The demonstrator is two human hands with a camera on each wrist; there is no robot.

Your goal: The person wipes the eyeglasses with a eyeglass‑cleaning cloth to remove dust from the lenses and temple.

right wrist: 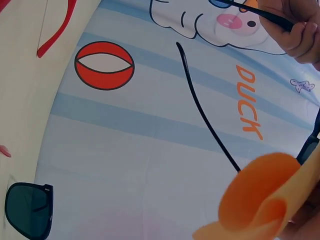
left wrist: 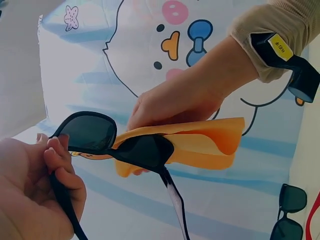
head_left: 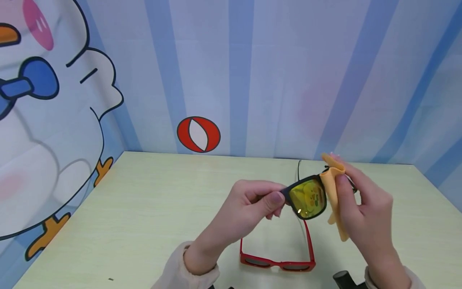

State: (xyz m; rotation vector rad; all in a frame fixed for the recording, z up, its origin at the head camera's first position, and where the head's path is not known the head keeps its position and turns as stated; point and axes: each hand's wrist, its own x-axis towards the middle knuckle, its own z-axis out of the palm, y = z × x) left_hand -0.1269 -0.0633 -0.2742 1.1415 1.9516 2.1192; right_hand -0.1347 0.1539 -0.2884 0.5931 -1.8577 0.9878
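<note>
Black-framed sunglasses (head_left: 307,197) are held up above the table, their lens showing yellow reflections in the head view. My left hand (head_left: 249,208) pinches one end of the frame between thumb and fingers. At the other end, my right hand (head_left: 368,208) grips a folded orange cloth (head_left: 333,196) around the second lens. In the left wrist view, the cloth (left wrist: 210,142) lies behind and over that lens, and one temple arm (left wrist: 175,200) hangs down. The right wrist view has a dark temple arm (right wrist: 210,117) standing out beyond the cloth (right wrist: 265,200).
Red-framed sunglasses (head_left: 278,265) rest on the pale table (head_left: 162,208) below the hands, temples unfolded. Another dark pair of sunglasses (left wrist: 289,212) appears beside red frames in the left wrist view. A cartoon-printed backdrop (head_left: 274,80) rises behind the table.
</note>
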